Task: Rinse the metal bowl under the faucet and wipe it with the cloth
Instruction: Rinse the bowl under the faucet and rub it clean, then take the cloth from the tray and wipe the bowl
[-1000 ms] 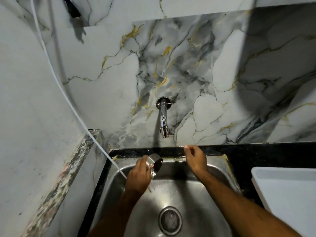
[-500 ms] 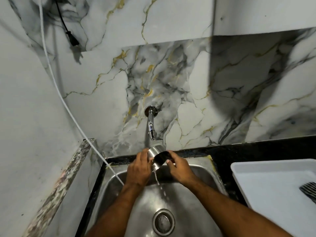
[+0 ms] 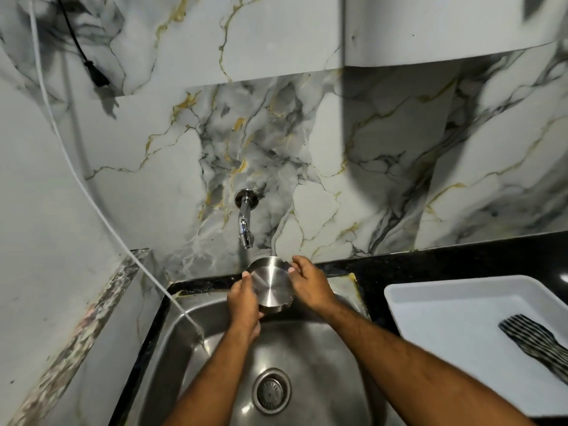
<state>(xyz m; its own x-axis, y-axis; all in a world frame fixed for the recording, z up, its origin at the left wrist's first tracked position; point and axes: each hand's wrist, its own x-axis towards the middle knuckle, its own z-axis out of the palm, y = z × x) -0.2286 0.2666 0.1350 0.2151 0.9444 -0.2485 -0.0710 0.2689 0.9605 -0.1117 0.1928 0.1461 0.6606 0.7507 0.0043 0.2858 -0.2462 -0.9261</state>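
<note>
A small metal bowl (image 3: 270,284) is held just below the chrome faucet (image 3: 245,224), its flat brushed underside turned towards me. My left hand (image 3: 244,301) grips its left and lower edge. My right hand (image 3: 310,282) holds its right rim with the fingertips. Both hands are over the back of the steel sink (image 3: 319,358). A striped black and white cloth (image 3: 536,341) lies in the white tray (image 3: 430,309) to the right. I cannot tell whether water runs from the spout.
The sink drain (image 3: 271,392) sits below my forearms. A white cord (image 3: 92,204) runs down the left wall into the sink's left corner. A black cable (image 3: 89,63) hangs at the upper left. Black countertop (image 3: 430,262) surrounds the sink, with a speckled ledge (image 3: 76,330) on the left.
The bowl has turned from tilted with its opening showing to bottom facing me. My right hand came off the sink's back edge onto the bowl. The view has tilted down and right.
</note>
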